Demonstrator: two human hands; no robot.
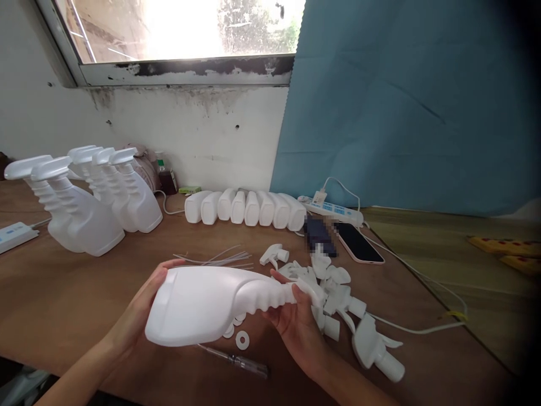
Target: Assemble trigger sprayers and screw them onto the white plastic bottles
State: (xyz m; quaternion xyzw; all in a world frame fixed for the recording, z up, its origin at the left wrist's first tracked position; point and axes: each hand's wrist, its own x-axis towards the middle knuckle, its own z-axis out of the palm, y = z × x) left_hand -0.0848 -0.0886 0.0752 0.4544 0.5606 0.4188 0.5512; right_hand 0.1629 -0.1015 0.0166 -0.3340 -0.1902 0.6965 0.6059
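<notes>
A white spray bottle (198, 304) lies sideways in the air between my two hands, its base to the left and its ribbed neck to the right. My left hand (146, 293) grips the base end, its fingers partly hidden behind the bottle. Around the neck, close to the trigger head, my right hand (296, 316) is closed with the thumb on top. Loose white trigger sprayers (376, 347) lie in a pile just right of that hand. Below the bottle are white ring washers (242, 340) and a screwdriver (245, 362) with a clear handle. Thin white tubes (224, 259) lie behind it.
Several spray bottles with heads (93, 220) stand at the left. A row of white bottles (251, 208) lies along the wall. Phones (359, 243), a power strip (333, 211) and its cable are at the right. A dark bottle (168, 180) stands at the back.
</notes>
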